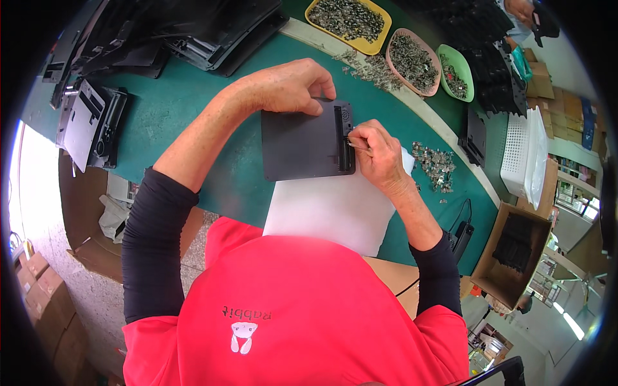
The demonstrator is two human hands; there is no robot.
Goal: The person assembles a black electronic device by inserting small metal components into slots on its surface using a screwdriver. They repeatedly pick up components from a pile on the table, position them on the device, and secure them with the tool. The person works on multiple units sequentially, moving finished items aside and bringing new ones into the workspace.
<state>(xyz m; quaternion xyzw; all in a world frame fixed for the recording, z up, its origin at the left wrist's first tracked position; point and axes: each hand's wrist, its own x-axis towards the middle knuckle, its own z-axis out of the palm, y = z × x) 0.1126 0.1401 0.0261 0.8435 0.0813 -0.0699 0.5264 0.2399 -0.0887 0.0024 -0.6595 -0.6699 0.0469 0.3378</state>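
A flat dark grey plastic housing (299, 145) with a long slot and a round speaker grille near its right side lies in front of me. It partly covers a white sheet (328, 209). My left hand (293, 87) holds the far edge of the housing, its fingers curled over the rim and the thumb on top. At the slot on the right side, my right hand (380, 154) is closed in a pinch; a thin light-coloured sliver shows between its fingers, too small to name. Small metal parts (436, 166) lie loose just right of that hand.
Yellow (388, 32), pink (388, 51) and green (470, 64) trays of small metal parts stand at the back. More housings (96, 125) sit at left and far left. A white basket (518, 154) and a cardboard box (544, 238) are at right; another open box (74, 212) stands at left.
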